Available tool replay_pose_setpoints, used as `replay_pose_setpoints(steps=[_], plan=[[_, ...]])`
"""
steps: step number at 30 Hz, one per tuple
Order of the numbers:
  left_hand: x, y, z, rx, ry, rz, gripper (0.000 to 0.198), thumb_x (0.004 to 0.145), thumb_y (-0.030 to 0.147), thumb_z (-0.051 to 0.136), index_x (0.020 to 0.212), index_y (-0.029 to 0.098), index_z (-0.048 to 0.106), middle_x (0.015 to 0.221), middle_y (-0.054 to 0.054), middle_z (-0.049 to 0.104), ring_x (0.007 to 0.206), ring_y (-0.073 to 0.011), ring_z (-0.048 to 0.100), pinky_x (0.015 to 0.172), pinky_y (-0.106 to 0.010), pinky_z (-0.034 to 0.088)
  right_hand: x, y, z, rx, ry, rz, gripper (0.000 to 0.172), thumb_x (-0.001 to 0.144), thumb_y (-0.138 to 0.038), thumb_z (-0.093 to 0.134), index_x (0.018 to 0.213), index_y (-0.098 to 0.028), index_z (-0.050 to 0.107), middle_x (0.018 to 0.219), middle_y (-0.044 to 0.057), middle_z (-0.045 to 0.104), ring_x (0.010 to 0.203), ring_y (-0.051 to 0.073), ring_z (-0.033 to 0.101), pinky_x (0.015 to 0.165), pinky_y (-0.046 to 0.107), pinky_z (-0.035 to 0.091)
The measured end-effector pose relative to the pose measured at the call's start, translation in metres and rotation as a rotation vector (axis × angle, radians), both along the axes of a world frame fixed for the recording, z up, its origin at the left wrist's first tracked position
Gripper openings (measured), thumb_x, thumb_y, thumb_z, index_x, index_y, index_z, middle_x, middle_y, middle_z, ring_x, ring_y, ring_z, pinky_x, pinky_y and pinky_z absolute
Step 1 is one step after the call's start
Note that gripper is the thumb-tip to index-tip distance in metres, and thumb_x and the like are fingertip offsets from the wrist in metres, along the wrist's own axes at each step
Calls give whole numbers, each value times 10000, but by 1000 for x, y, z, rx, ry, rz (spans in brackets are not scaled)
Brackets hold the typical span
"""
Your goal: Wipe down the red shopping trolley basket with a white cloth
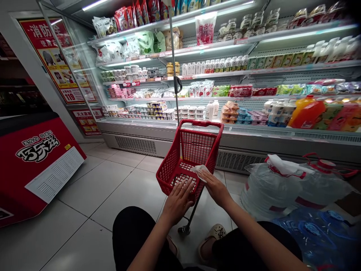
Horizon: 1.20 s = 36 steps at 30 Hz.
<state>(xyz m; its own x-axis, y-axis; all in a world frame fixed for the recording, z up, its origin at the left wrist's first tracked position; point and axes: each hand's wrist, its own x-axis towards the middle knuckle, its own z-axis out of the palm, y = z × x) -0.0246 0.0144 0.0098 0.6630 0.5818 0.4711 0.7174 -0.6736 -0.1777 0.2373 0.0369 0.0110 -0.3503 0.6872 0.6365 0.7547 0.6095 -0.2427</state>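
Note:
A red plastic shopping cart basket (172, 160) on a wheeled metal frame stands in front of my knees. My left hand (178, 201) lies over its near rim, fingers stretched out and nothing seen in them. At the basket's right side, my right hand (216, 186) is closed on a white wipe (201, 172), which hangs over the inside near the right wall. No goods show in the basket. Whether the wipe touches the plastic I cannot tell.
A lit refrigerated shelf (135, 124) full of dairy and drinks runs behind the cart. To the left stands a red freezer (36, 162). Large water bottles (270, 188) crowd the floor at my right. A thin metal pole (172, 49) rises behind the cart.

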Motion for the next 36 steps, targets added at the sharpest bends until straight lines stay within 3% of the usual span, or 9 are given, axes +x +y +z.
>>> replay_pose_setpoints(steps=[4,7,10,14,19,24,28,33,36], plan=[[-33,24,14,-10,17,48,817,1028,535,542,1691,303,126,1748,-30,214,1603,-321,225,1284,-513,237,-24,-28,-5,27,-34,22,667,1028,-74,430,1642,-315,332,1604,29,506,1508,211,430,1199,443,481],[-49,36,19,-36,37,83,757,1025,474,570,1669,408,177,1750,2,213,1568,-343,302,1254,-539,276,-49,-47,-9,76,-83,107,729,981,-7,448,1649,-267,314,1596,41,517,1518,203,415,1213,425,471],[-53,37,20,-66,27,137,780,1011,452,597,1664,430,171,1753,-18,205,1519,-358,381,1215,-552,326,-59,-50,-10,96,-120,157,752,962,29,423,1653,-238,294,1590,46,526,1521,194,408,1227,424,453],[-44,30,18,-79,20,196,878,965,517,660,1667,431,139,1753,-50,203,1483,-390,421,1180,-577,366,-41,-31,-6,105,-130,145,751,966,32,393,1649,-268,307,1574,35,545,1504,185,436,1225,437,453],[-14,22,10,-27,-54,283,910,943,519,693,1660,458,136,1752,-51,203,1427,-419,480,1152,-611,391,-16,-18,-4,54,-79,30,655,1024,-60,425,1638,-275,346,1600,52,513,1510,210,428,1205,457,476],[14,19,5,-29,-147,340,897,948,458,699,1651,477,143,1751,-27,203,1430,-435,479,1152,-644,388,-35,-40,-17,40,-87,31,713,1004,-30,401,1659,-288,291,1623,46,477,1523,218,405,1219,463,462],[22,22,4,-44,-159,364,844,983,436,641,1657,453,133,1752,-38,190,1451,-426,468,1170,-648,361,-51,-47,-24,46,-85,22,737,990,-16,395,1668,-274,262,1631,53,461,1525,226,397,1230,470,446],[-8,35,5,-36,-97,188,799,1041,457,522,1694,305,87,1730,-93,266,1446,-300,514,1180,-477,422,-33,-34,-25,35,-68,-10,682,1021,-56,377,1652,-305,312,1605,44,503,1497,223,448,1202,469,479],[-36,43,7,6,-95,198,744,1042,454,510,1686,260,194,1713,-85,320,1561,-305,345,1259,-507,326,-16,-27,-26,21,-49,-35,655,1045,-95,374,1657,-315,296,1602,39,510,1489,219,463,1189,466,494]])
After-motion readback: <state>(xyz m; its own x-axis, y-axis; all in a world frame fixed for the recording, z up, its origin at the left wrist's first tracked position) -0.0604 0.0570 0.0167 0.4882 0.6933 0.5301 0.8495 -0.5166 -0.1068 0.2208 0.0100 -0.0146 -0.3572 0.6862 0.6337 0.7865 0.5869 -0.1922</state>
